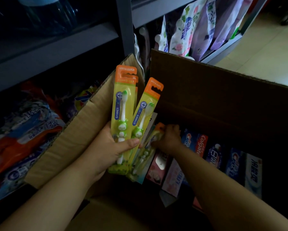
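Gripping fanned toothbrush packs [123, 114] in left hand [113, 145], pinching another pack [159, 127] in the box [223, 97] with right hand [171, 139]; could spill the fan through slack thumb

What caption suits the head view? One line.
Left hand holds toothbrush packs; right hand grips another pack in the cardboard box.
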A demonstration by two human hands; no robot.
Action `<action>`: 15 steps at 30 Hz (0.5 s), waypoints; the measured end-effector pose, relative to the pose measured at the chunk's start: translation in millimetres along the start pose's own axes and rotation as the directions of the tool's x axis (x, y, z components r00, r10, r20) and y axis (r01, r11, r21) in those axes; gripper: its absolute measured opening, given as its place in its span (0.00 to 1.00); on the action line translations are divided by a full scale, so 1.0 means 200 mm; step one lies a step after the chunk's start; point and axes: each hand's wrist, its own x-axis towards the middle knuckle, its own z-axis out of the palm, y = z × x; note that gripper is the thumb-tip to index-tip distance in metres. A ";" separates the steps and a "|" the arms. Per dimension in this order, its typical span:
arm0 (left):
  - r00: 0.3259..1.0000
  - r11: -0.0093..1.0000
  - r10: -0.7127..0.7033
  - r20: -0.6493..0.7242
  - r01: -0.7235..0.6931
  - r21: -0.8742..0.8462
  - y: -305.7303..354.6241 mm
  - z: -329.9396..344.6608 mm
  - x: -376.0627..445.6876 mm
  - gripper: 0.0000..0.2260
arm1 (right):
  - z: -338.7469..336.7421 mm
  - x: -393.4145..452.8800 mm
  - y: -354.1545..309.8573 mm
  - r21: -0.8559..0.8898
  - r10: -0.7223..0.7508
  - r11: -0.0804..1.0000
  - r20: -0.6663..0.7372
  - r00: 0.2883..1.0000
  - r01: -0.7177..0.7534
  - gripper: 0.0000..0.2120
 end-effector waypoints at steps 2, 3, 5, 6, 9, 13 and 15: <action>1.000 1.000 -0.001 0.010 0.001 -0.002 0.00 0.00 0.00 0.21 | -0.01 -0.03 0.02 0.200 0.011 0.980 -0.065 0.998 0.002 0.38; 1.000 1.000 -0.004 0.011 0.004 -0.001 0.00 0.00 0.00 0.21 | -0.02 -0.05 0.03 0.310 0.028 0.951 -0.084 0.996 -0.001 0.34; 1.000 1.000 -0.009 0.008 0.009 0.000 0.01 0.01 0.00 0.22 | -0.06 -0.09 0.04 0.533 0.068 0.846 -0.075 0.995 -0.017 0.29; 1.000 1.000 -0.012 0.008 0.012 -0.004 0.01 0.01 0.00 0.22 | -0.08 -0.11 0.04 0.620 0.073 0.784 -0.054 0.996 -0.024 0.28; 1.000 0.999 -0.028 0.005 0.028 -0.017 0.02 0.02 0.00 0.20 | -0.17 -0.21 0.03 0.731 0.053 0.683 -0.040 0.998 -0.007 0.27; 0.998 0.998 -0.064 -0.006 0.064 -0.024 0.03 0.04 -0.01 0.19 | -0.30 -0.34 0.01 0.810 0.016 0.586 -0.001 1.000 -0.008 0.34; 0.996 0.995 -0.092 -0.012 0.091 -0.042 0.04 0.06 -0.02 0.19 | -0.35 -0.42 -0.03 0.877 -0.023 0.480 0.037 0.999 -0.021 0.31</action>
